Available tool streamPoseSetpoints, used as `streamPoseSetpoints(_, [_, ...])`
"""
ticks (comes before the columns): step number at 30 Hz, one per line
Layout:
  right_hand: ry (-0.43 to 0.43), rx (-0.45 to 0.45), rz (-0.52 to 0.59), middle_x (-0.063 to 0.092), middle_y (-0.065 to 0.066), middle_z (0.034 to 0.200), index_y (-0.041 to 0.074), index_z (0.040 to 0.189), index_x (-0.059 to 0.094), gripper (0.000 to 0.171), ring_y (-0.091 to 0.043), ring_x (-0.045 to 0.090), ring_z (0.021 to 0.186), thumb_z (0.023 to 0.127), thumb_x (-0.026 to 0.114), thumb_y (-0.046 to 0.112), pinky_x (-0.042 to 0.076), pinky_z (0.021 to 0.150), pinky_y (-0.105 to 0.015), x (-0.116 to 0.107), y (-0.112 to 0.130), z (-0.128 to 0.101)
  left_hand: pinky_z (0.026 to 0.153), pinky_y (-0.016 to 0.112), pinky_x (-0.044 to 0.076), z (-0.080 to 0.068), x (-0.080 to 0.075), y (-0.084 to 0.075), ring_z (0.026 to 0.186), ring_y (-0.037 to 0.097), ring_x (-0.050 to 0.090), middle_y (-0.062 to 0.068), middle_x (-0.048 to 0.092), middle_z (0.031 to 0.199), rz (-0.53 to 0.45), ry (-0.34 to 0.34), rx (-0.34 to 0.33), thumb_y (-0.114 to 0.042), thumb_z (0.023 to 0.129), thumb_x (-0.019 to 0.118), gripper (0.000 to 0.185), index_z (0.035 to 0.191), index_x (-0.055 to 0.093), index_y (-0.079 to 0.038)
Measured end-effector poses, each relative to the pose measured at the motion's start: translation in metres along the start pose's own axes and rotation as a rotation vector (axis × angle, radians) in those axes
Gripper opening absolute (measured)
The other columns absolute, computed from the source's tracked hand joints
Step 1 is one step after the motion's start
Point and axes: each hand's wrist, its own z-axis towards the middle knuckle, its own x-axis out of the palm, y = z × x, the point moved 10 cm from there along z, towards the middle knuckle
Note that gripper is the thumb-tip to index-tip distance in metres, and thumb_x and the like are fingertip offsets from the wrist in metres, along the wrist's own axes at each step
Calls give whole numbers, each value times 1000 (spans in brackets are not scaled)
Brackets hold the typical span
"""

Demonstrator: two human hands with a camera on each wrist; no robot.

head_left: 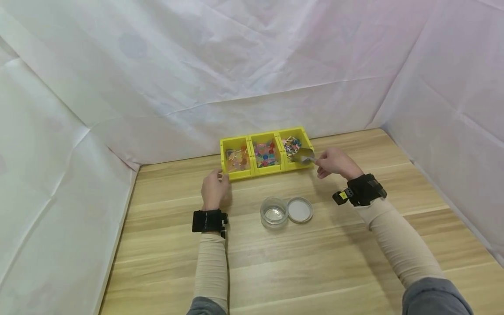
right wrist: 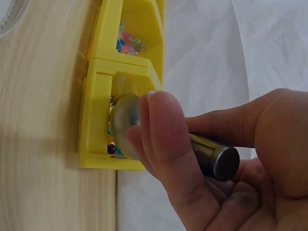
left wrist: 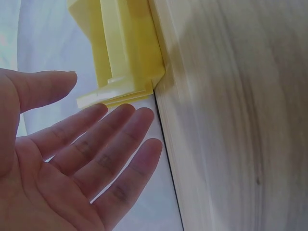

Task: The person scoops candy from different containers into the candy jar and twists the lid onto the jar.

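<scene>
Three joined yellow bins stand at the back of the table, each holding small colourful beads or pieces. My right hand grips the handle of a metal scoop, whose bowl is over the right-hand bin. In the right wrist view the scoop's bowl dips within that bin's walls, close to the beads, partly hidden by my fingers. My left hand is at the front left corner of the bins. Seen from the left wrist, its fingers are extended and spread, fingertips right at the yellow edge.
A clear glass jar stands uncovered on the table in front of the bins. Beside it on the right lies a round lid. White cloth hangs behind the bins and along both sides of the wooden table.
</scene>
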Motion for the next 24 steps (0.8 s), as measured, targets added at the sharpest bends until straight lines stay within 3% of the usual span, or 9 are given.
streamPoseSetpoints(16, [-18, -4, -9, 69, -20, 87, -14, 109, 63, 30, -21, 72, 71, 103, 52, 13, 60, 71, -36, 2, 8, 5, 85, 51, 54, 12, -5, 3, 105, 35, 67, 21, 68, 119, -7, -10, 20, -24, 100, 55, 40, 133, 60, -2])
streamPoseSetpoints(21, [-25, -3, -33, 68, -21, 89, -12, 107, 65, 31, -19, 68, 66, 103, 53, 16, 58, 65, -33, 7, 3, 9, 85, 51, 54, 14, -3, 4, 106, 34, 67, 20, 68, 119, -15, -2, 8, -25, 100, 55, 40, 132, 60, -3])
streamPoseSetpoints(24, [-44, -2, -109, 70, -20, 92, -6, 104, 66, 33, -17, 58, 60, 104, 51, 23, 49, 56, -29, 6, 4, 11, 86, 51, 54, 14, -1, 6, 106, 34, 67, 19, 68, 119, -17, 5, -3, -27, 100, 55, 40, 133, 60, -4])
